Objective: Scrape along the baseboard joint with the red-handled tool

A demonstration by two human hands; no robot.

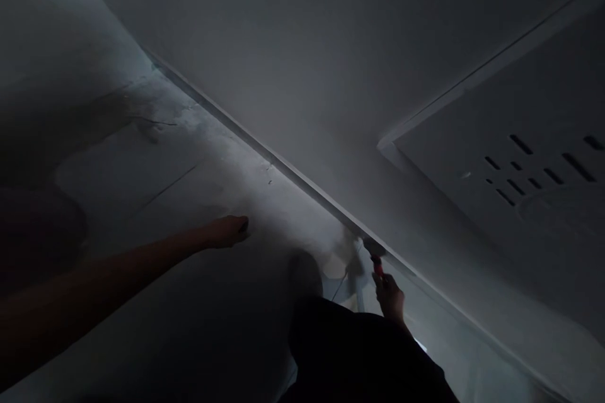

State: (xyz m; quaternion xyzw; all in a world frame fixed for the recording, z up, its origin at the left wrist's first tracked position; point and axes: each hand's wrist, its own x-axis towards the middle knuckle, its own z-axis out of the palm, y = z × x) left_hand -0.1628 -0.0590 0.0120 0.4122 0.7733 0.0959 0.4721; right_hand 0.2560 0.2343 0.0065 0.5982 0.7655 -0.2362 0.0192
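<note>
My right hand [390, 297] is closed around the handle of a red-handled tool [377, 264] with a dark, flat, wide head. Whether that head is a blade or bristles is too dark to tell. It touches or lies very close to the narrow strip [302, 186] running along the joint between two pale surfaces. My left hand [227, 231] is closed in front of the patchy pale surface [269, 201]. A small dark spot shows at its fingers, but I cannot make out what it is.
A pale panel [472, 214] with several dark slots is at the right, framed by a raised edge [463, 88]. Thin dark lines and rough patches [161, 101] mark the surface at the left. Light is dim, and my dark sleeve [363, 352] covers the lower middle.
</note>
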